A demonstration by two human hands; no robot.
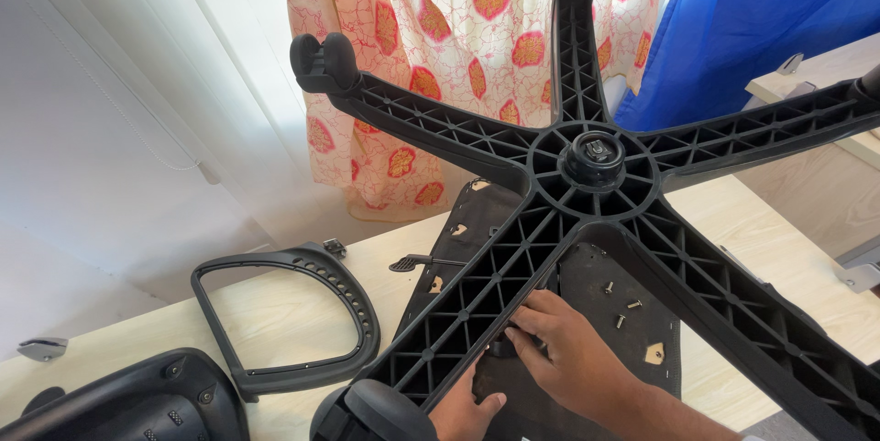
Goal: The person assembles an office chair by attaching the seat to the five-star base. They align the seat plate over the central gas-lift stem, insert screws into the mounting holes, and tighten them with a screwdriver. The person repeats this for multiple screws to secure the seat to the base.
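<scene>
**Hands under an upturned chair base**

A black five-armed plastic chair base (pixel 591 161) with ribbed webbing stands upside down over a dark seat underside (pixel 632 299), which lies flat on the pale wooden surface (pixel 275 313). The right hand (pixel 573 349) reaches in beneath one arm of the base, its fingers (pixel 532 322) curled and pressed together around a small dark part at the mechanism; what exactly they pinch is hidden by the arm. The left hand (pixel 467 409) sits low at the frame's bottom edge, its fingertips resting on the seat underside near a black caster wheel (pixel 380 409); whether it grips anything I cannot tell.

Several small silver screws (pixel 621 305) lie loose on the seat underside, just beside the right hand. A black D-shaped plastic armrest frame (pixel 293 317) lies to the left on the surface, with a black moulded plastic shell (pixel 137 400) near it.

The risks, as I judge them: a knock of the wrist could scatter the loose screws and roll them off the edge, and the base, propped high on its column, could tip or slide and trap the fingers working beneath it.
</scene>
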